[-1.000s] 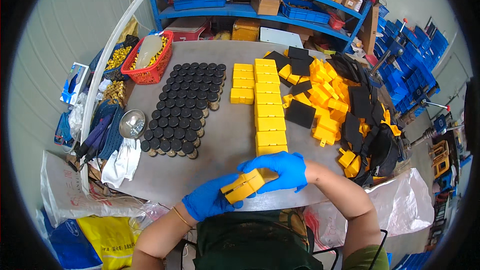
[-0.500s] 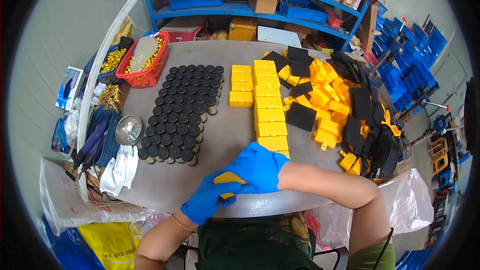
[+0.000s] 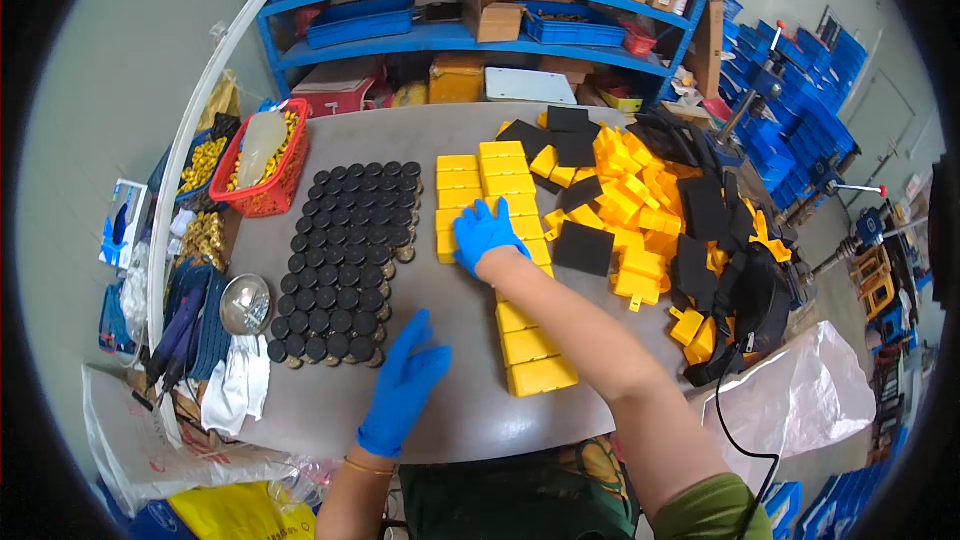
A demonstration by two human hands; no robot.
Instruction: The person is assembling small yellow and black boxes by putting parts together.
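While blue shelves (image 3: 440, 38) back the grey table (image 3: 445, 290), the left grip (image 3: 402, 387) is spread, the right grip (image 3: 487, 235) on yellow boxes (image 3: 540, 375) unclear.

A gray table (image 3: 450, 395) holds many things. Two lines of yellow boxes (image 3: 507, 185) run under the right fingers (image 3: 472, 223). Left of them stand little black-topped pots (image 3: 347, 258), near the left fingers (image 3: 408, 335) too. Farther left is a shiny bowl (image 3: 243, 305). Right of the right fingers are piled yellow pieces (image 3: 640, 215) and flat black squares (image 3: 583, 248).
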